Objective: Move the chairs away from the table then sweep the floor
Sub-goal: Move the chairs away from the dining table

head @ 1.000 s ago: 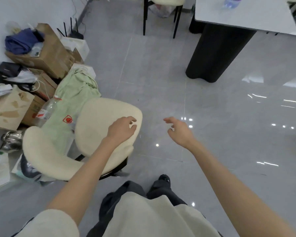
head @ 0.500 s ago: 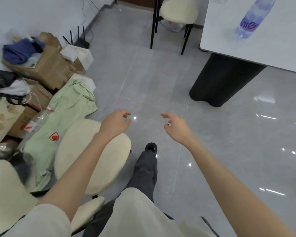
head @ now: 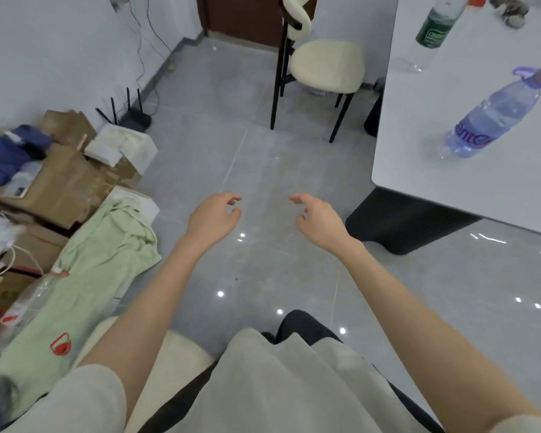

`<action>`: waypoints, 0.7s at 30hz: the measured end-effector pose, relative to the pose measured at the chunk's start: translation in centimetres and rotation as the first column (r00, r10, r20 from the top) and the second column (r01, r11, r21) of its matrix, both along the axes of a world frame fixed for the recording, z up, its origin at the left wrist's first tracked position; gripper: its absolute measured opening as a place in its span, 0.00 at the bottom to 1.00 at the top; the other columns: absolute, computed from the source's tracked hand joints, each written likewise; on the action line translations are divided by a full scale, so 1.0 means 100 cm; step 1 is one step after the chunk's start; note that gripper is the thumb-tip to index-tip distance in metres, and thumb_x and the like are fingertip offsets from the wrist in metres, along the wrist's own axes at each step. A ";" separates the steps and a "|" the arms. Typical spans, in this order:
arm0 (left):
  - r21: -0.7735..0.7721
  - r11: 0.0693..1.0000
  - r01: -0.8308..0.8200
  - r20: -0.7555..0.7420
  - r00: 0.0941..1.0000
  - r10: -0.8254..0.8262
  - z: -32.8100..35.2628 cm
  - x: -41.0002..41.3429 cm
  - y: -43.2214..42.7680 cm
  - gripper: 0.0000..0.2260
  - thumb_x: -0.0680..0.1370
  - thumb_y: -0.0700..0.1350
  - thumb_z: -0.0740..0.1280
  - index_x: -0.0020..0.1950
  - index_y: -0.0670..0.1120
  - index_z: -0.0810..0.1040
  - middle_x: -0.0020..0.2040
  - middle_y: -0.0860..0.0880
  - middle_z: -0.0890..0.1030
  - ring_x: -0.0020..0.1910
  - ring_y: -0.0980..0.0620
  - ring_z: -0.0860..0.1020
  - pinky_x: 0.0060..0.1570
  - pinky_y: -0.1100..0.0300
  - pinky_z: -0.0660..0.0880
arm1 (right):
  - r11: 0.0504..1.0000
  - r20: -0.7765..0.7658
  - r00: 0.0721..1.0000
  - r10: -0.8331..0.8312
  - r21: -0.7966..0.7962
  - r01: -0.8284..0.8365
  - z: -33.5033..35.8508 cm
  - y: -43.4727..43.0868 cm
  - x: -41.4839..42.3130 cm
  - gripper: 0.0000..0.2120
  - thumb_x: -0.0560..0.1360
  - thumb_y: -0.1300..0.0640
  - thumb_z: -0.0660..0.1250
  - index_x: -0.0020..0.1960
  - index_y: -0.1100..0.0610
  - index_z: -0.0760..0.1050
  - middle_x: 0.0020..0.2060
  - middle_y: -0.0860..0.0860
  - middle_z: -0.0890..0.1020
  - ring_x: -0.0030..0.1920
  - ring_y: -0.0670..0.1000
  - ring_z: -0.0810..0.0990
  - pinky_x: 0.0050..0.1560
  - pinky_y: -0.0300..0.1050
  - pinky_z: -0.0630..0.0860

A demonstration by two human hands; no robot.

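Holds the left hand and the right hand out in front, apart from each other, fingers loosely curled and gripping nothing, above the glossy grey tiled floor just off the near corner of the white rectangular table. Looks like an approach to the next piece of furniture, arms raised ready to take hold. Faces the cream-cushioned chair with thin black legs, upright close beside the table's far end, seat turned toward the top, so not yet pulled away. Shows a second cream padded seat well apart from the table, partly hidden under the left forearm; probably parked there to open up the floor. Has a clear plastic bottle with a purple label and a green-labelled clear bottle on the tabletop. Has, across the floor from the table, a pile of brown cardboard boxes and a pale green cloth against the wall. Shows no broom; sweeping seemingly waits on the chairs.
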State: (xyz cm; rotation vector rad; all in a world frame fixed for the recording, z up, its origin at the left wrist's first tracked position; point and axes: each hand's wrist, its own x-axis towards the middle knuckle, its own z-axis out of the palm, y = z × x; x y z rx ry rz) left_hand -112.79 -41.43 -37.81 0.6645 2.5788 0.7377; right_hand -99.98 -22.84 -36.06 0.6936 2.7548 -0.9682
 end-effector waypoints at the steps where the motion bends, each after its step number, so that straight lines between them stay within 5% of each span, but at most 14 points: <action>1: 0.004 1.000 -0.009 -0.006 1.000 0.009 0.001 -0.016 0.011 0.15 0.77 0.46 0.64 0.63 0.51 0.76 0.59 0.50 0.80 0.58 0.47 0.77 0.58 0.53 0.74 | 1.000 0.004 1.000 0.000 0.002 0.000 0.000 0.012 -0.017 0.24 0.76 0.63 0.57 0.71 0.52 0.67 0.68 0.48 0.73 0.65 0.54 0.73 0.62 0.50 0.73; 21: -0.033 0.999 -0.031 -0.093 0.995 0.027 0.023 -0.456 0.271 0.16 0.77 0.46 0.63 0.64 0.50 0.75 0.61 0.49 0.79 0.59 0.47 0.77 0.59 0.54 0.73 | 0.997 -0.036 0.998 0.047 -0.053 -0.049 -0.002 0.271 -0.468 0.23 0.77 0.63 0.57 0.71 0.53 0.67 0.69 0.49 0.72 0.65 0.53 0.73 0.61 0.45 0.71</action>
